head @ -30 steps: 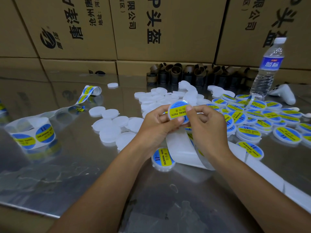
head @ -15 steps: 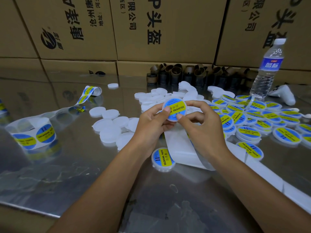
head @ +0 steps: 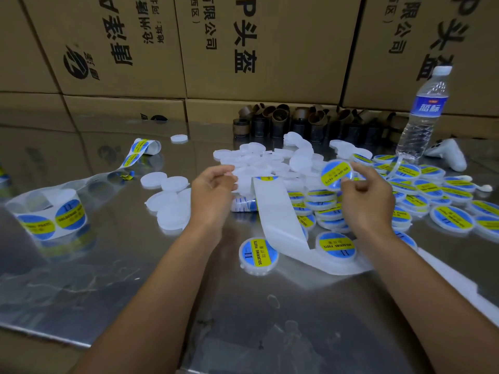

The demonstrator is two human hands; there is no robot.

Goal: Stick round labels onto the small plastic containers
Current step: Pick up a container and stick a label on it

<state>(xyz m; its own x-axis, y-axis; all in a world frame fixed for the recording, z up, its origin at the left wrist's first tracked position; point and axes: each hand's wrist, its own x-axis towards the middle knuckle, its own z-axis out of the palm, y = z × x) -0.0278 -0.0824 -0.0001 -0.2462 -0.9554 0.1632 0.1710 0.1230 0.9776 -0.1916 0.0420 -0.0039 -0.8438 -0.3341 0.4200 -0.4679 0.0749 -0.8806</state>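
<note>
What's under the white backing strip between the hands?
Labelled containers poke out from under the backing strip at its right edge; a blue-striped item shows at its left. Whatever lies beneath its middle is covered.

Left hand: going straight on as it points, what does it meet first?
Probably the pile of unlabelled white containers just beyond the left hand; depth is unclear, so it may already touch.

- "SOLDERING PASTE", "II": round label on lying container, between the forearms.
- "SOLDERING PASTE": label roll, well left of left hand.
- "头盔", "限公司": cardboard box, beyond both hands.
- Held container, pinched by right hand: print blurred.
</note>
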